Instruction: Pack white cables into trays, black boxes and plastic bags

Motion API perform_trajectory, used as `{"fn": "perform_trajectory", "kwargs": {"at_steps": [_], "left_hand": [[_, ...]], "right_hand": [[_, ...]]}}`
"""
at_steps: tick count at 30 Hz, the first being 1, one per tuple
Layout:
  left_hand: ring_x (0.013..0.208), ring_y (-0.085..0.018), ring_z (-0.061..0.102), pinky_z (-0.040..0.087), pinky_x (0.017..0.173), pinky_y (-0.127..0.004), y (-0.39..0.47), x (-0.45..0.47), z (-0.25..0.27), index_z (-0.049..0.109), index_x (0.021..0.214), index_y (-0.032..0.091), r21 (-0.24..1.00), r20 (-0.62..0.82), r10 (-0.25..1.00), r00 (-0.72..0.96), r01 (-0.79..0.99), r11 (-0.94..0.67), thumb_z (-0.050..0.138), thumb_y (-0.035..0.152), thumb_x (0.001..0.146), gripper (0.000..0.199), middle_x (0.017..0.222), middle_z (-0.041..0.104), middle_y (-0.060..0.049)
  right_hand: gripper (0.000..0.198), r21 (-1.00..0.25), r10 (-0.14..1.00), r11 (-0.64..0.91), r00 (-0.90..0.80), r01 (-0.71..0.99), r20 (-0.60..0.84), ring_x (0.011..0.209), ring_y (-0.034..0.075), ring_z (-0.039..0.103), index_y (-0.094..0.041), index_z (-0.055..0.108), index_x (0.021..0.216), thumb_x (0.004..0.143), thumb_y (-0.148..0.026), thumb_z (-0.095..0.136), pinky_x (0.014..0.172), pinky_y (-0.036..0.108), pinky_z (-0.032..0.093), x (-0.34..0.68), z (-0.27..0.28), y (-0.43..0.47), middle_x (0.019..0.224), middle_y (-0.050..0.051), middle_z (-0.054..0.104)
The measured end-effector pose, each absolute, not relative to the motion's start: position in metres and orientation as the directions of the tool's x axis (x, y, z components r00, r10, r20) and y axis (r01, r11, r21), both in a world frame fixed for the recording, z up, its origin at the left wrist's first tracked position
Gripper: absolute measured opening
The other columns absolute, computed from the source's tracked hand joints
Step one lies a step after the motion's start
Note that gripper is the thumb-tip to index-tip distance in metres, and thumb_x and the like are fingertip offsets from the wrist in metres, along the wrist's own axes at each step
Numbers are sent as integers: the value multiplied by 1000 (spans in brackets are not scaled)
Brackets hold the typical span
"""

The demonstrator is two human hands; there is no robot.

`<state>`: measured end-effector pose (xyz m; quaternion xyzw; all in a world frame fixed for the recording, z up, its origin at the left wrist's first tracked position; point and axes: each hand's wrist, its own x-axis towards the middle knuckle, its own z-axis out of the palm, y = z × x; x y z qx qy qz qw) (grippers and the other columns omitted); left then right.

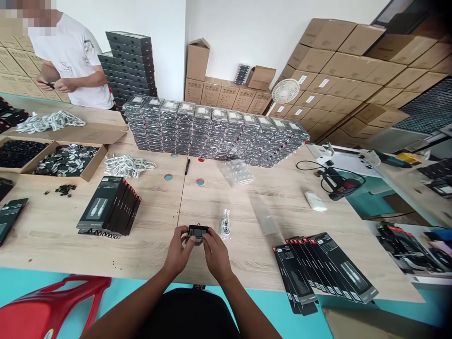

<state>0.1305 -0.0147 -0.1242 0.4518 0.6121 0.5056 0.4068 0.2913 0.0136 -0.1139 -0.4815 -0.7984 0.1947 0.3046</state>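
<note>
Dark package (198,231) at lower centre, pinched at its sides by left hand (179,253) and right hand (216,255), presumably two-handed for steadiness. Coiled white cable (225,225) lies just right, seemingly within reach; black boxes (348,263), lower right, overlap, likely for single pick-up.

Box (198,230) between left hand (179,253) and right hand (216,255), near side of table (148,256) — coiled cable (225,225) just behind right hand. Pack stack (109,207) left, cable heap (129,165) behind it; fanned packs (339,268) right. Stacked boxes (215,129) at back — cartons (221,93) beyond.
</note>
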Motion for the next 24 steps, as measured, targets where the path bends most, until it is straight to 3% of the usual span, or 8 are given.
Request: {"fn": "perform_trajectory", "kwargs": {"at_steps": [5,10,17,24], "left_hand": [[93,-19,64,56,80,-36,-6,135,-113,47,94,22,978,-128,931,-342,112,176,51,29,90,9,98,59,-5],[85,-18,64,55,77,-35,-3,140,-114,41,88,24,969,-149,909,-389,127,213,49,22,87,8,96,58,-4],[114,-22,58,56,90,-39,-14,135,-130,42,116,23,965,38,954,-297,260,43,47,32,95,23,120,52,-11],[127,-23,54,48,105,-46,-15,101,-151,46,117,25,853,243,969,-36,484,-196,49,29,96,22,132,57,-11]], "right_hand": [[29,-556,885,465,-376,689,275,120,27,59,-23,63,117,98,-21,42,97,45,54,292,-110,12,132,12,60],[26,-537,887,461,-376,707,268,111,28,63,-22,64,114,97,-21,44,93,46,56,291,-113,10,125,14,63],[30,-599,887,460,-307,655,346,121,26,60,-21,53,126,98,-22,44,96,45,57,295,-129,7,130,15,61],[27,-636,854,520,-356,571,379,112,23,65,-24,59,122,97,-22,47,94,42,59,301,-132,19,123,11,66]]}}
